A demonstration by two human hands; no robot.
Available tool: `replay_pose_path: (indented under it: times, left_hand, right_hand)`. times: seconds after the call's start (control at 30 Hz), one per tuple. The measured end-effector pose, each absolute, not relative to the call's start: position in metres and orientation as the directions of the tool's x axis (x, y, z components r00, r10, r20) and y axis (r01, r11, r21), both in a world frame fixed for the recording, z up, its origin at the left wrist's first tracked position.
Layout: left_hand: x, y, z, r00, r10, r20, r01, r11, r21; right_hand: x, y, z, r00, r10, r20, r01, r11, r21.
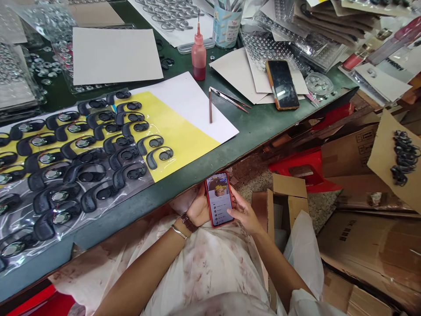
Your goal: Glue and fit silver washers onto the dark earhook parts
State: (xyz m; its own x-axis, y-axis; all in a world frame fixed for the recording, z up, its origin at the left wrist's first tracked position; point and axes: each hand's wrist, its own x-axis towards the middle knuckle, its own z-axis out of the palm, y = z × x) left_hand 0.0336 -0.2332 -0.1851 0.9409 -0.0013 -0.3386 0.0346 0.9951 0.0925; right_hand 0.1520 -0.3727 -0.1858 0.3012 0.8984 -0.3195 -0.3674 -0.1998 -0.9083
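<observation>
A smartphone [219,206] in a red case is held upright over my lap, below the table's edge, with its screen lit. My left hand [199,206] wraps round its left side, a watch and a bracelet on that wrist. At the phone's right side is my right hand [245,210], its thumb on the lower screen and the fingers curled behind the edge. On the table to the left lie rows of black ear-hook earphone shells [125,153], several with round silver parts in them, on a yellow and clear sheet [177,136].
Tweezers [230,98], a thin brown stick [210,105], a red-liquid bottle [198,55] and a second phone [282,85] lie or stand on the green table [259,127]. Cardboard boxes [362,245] and a red stool [302,169] crowd the floor at right.
</observation>
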Motion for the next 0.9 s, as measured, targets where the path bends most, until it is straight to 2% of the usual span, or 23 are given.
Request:
replay_pose_path:
  times: [0.2,0.4,0.9]
  left_hand:
    - [0.0347,-0.2333,-0.1827,0.939,-0.014,-0.343,0.046,0.995,0.086]
    - [0.0355,-0.2335,-0.179,0.933,-0.009,-0.359,0.043,0.995,0.087]
    - [0.0358,-0.2338,-0.1786,0.934,-0.015,-0.358,0.043,0.997,0.07]
  right_hand:
    - [0.1504,-0.3718,-0.1851,0.309,0.893,-0.326,-0.376,-0.2,-0.905]
    - [0.1482,-0.3685,-0.1849,0.389,0.86,-0.331,-0.347,-0.196,-0.917]
    - [0.1483,-0.3682,-0.1814,0.374,0.873,-0.312,-0.367,-0.17,-0.915]
